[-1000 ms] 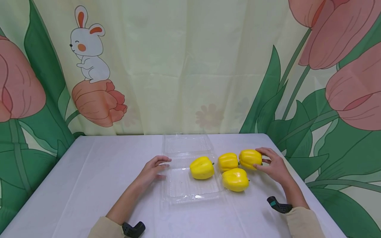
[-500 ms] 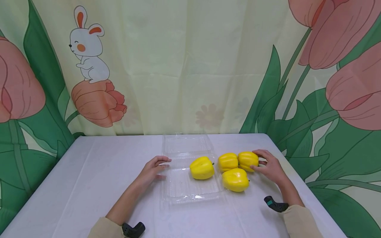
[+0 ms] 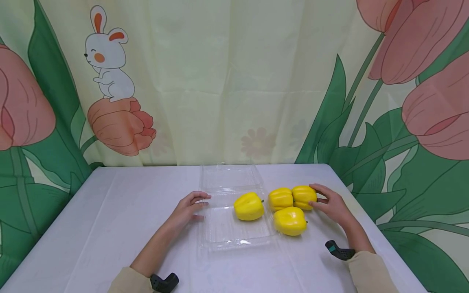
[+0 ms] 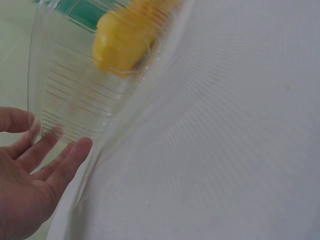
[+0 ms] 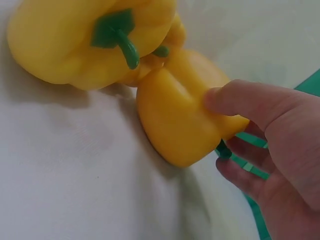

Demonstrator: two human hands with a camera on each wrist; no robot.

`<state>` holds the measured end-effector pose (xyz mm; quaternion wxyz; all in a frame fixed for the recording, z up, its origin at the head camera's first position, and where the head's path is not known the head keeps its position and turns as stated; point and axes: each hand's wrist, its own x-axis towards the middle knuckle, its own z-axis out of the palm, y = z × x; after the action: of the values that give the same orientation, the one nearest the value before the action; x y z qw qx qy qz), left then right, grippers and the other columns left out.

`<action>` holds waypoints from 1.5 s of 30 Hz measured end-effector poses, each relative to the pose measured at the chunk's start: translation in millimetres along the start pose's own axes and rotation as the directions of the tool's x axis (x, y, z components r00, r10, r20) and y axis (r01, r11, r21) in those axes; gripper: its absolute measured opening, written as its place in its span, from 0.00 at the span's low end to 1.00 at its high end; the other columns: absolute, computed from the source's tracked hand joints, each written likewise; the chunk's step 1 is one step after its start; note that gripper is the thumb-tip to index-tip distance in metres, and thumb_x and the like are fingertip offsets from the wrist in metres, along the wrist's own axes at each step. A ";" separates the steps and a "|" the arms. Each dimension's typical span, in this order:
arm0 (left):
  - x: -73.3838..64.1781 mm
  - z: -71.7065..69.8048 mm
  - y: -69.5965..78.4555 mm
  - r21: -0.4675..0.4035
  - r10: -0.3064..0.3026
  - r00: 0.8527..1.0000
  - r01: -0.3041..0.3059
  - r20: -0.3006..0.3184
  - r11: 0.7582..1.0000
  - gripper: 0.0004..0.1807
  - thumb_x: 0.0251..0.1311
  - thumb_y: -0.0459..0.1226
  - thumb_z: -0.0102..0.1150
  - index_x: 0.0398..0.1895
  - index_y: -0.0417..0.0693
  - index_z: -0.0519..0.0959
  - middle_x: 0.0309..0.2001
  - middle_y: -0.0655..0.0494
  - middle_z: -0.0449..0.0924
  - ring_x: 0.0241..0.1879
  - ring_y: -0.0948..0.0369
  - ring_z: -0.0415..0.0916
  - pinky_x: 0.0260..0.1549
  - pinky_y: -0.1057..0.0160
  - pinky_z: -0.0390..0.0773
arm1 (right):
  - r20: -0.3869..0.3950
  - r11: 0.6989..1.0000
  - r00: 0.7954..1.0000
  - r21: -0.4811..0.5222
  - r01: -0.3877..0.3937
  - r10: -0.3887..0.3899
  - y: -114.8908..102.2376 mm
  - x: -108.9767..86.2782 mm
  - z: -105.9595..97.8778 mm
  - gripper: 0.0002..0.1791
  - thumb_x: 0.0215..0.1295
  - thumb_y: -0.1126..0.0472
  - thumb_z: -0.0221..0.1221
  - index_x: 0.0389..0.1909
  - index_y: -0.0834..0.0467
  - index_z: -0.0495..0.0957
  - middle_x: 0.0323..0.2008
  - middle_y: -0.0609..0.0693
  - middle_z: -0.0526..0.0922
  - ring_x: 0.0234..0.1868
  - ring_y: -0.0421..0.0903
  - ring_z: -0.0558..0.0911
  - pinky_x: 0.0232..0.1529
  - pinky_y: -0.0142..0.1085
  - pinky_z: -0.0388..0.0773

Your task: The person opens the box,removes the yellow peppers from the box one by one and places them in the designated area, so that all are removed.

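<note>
A clear plastic clamshell container [image 3: 220, 230] lies with its lid [image 3: 231, 178] folded back, a yellow bell pepper [image 3: 248, 206] inside at the right. Along its left wall rests my left hand [image 3: 187, 209], fingers extended, touching the plastic; the left wrist view shows the fingertips [image 4: 82, 146] at the rim. Right of the container, my right hand [image 3: 334, 203] grips a yellow bell pepper [image 3: 303, 197] between thumb and fingers, its green stem toward the palm in the right wrist view. That pepper touches another yellow bell pepper [image 3: 280, 198]; a third [image 3: 290, 221] sits nearer me.
A white cloth covers the table [image 3: 121, 219]. Behind its far edge hangs a curtain [image 3: 205, 89] printed with tulips and a rabbit. Each wrist wears a black camera mount [image 3: 340, 250].
My right hand has slid its yellow bell pepper a little leftward, up against the neighbouring pepper. My left hand and the container have stayed in place.
</note>
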<state>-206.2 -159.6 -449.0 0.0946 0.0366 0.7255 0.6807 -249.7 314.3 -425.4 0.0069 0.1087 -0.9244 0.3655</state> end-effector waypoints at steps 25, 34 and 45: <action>-1.4 -0.5 -0.3 -0.012 0.015 1.000 -0.015 0.011 1.000 0.18 0.69 0.35 0.49 0.60 0.44 0.69 0.64 0.43 0.71 0.61 0.48 0.70 0.44 0.56 0.82 | -0.017 0.999 0.999 0.032 -0.044 0.045 -3.4 -4.2 1.9 0.37 0.68 0.49 0.57 0.73 0.58 0.57 0.71 0.64 0.60 0.69 0.64 0.64 0.60 0.52 0.70; 0.5 -0.9 -1.9 -0.014 0.009 1.000 -0.009 -0.001 1.000 0.18 0.69 0.34 0.48 0.60 0.43 0.69 0.64 0.43 0.71 0.61 0.48 0.71 0.42 0.58 0.82 | -0.038 0.998 0.998 0.040 -0.054 0.056 -9.4 -5.8 0.8 0.37 0.68 0.48 0.57 0.73 0.57 0.58 0.71 0.64 0.60 0.68 0.64 0.65 0.60 0.50 0.70; -0.3 0.4 0.8 -0.018 -0.001 1.000 0.001 0.006 1.000 0.18 0.69 0.35 0.49 0.61 0.43 0.68 0.64 0.44 0.71 0.62 0.47 0.69 0.45 0.56 0.82 | -0.114 0.997 0.991 0.035 -0.073 0.076 -16.1 -8.1 -1.2 0.36 0.68 0.48 0.57 0.72 0.55 0.59 0.70 0.64 0.62 0.66 0.64 0.67 0.56 0.50 0.76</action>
<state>-205.9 -159.3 -448.3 0.0973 0.0374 0.7191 0.6871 -238.6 305.2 -414.5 0.0449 0.0528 -0.9201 0.3854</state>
